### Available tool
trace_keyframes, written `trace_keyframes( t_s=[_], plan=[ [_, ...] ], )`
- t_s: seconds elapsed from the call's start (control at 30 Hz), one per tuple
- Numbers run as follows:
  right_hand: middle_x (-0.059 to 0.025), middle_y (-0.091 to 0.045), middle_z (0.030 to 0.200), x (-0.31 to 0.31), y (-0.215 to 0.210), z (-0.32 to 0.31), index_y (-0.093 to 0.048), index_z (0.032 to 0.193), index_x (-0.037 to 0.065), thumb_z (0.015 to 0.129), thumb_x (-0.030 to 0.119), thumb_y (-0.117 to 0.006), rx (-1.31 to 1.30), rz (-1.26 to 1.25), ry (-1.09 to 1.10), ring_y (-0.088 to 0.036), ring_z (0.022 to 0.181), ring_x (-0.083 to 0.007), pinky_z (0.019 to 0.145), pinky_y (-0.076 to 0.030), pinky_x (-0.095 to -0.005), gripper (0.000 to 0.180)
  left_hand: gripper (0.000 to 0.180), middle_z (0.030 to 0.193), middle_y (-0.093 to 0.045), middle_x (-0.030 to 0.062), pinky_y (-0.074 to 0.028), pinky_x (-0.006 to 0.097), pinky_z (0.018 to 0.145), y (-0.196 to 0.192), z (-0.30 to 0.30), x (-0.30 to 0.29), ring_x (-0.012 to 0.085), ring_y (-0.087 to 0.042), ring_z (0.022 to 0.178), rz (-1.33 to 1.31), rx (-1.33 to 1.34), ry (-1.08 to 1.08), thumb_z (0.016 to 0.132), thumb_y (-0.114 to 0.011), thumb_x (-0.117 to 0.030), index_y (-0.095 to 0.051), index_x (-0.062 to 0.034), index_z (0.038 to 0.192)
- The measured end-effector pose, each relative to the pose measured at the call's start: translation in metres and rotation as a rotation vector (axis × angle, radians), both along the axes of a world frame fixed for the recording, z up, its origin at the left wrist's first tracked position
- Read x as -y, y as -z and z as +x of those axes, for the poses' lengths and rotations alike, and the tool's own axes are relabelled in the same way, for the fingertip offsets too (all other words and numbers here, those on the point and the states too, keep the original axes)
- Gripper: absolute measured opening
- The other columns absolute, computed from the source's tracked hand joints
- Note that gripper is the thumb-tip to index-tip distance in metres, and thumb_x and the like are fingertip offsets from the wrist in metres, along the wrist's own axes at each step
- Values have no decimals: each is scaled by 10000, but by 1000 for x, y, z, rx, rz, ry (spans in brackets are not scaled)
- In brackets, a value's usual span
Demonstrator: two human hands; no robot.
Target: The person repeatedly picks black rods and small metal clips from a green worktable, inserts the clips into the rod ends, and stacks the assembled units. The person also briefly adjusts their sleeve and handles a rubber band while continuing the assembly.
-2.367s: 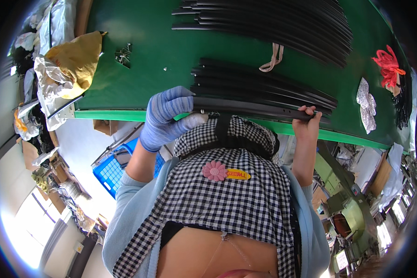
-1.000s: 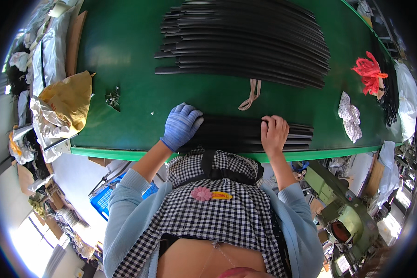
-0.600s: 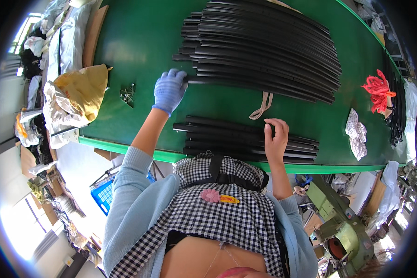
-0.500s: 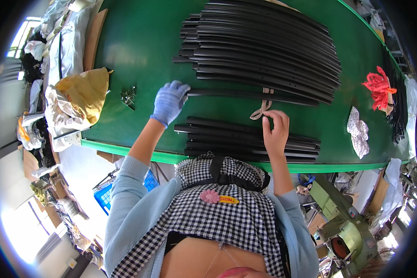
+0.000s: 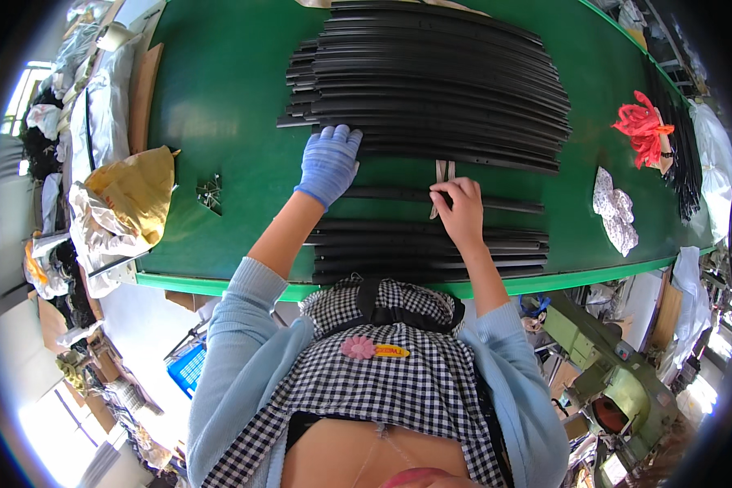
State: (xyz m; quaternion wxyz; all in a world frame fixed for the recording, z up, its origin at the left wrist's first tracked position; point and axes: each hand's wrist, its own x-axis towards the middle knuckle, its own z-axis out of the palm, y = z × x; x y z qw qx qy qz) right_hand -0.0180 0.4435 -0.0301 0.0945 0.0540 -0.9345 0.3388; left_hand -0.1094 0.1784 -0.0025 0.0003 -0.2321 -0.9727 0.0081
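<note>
Black, smooth, slender rods on green tabletop [image 5: 228,122]: large stack [image 5: 439,89] upper centre of frame, smaller row [image 5: 431,252] at centre by near edge, single rod [image 5: 508,205] between. Worker's left hand [image 5: 331,167], blue-knit-gloved, at large stack's lower left; finger grip cannot be told. Right hand [image 5: 459,205] bare, fingers bent over beige strap [image 5: 441,171] and single rod; grasp unclear. Yellow-and-white crumpled sack [image 5: 134,195], left; contents hidden. Blue lattice basket [image 5: 189,370], lower left.
</note>
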Motion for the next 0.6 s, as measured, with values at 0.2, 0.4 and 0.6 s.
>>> trace_keyframes(
  t_s=[0.2, 0.4, 0.6],
  plan=[
    [-74, -630, 1140, 5, -25, 18, -616, 1211, 38, 991, 266, -593, 611, -1262, 436, -601, 1087, -202, 919, -515, -358, 318, 411, 1159, -599, 93, -524, 394, 826, -1, -16, -18, 256, -620, 1028, -220, 219, 26, 761, -688, -223, -620, -87, 1143],
    [-121, -625, 1155, -8, -29, -5, -557, 1200, 20, 986, 394, -582, 597, -2062, 560, -599, 1108, -246, 958, -514, -402, 432, 384, 1004, -622, 96, -521, 385, 789, -50, 39, -44, 265, -620, 958, 14, 330, 237, 745, -720, -306, -636, -76, 1041],
    [31, -412, 715, -39, -97, -29, -590, 1140, 94, 970, 121, -613, -87, -1666, 387, -430, 613, -87, 624, -427, -273, 174, 518, 1047, -596, 133, -504, 422, 847, -53, 95, -70, 323, -593, 984, 639, 331, 198, 777, -731, -310, -584, -47, 1199]
  ],
)
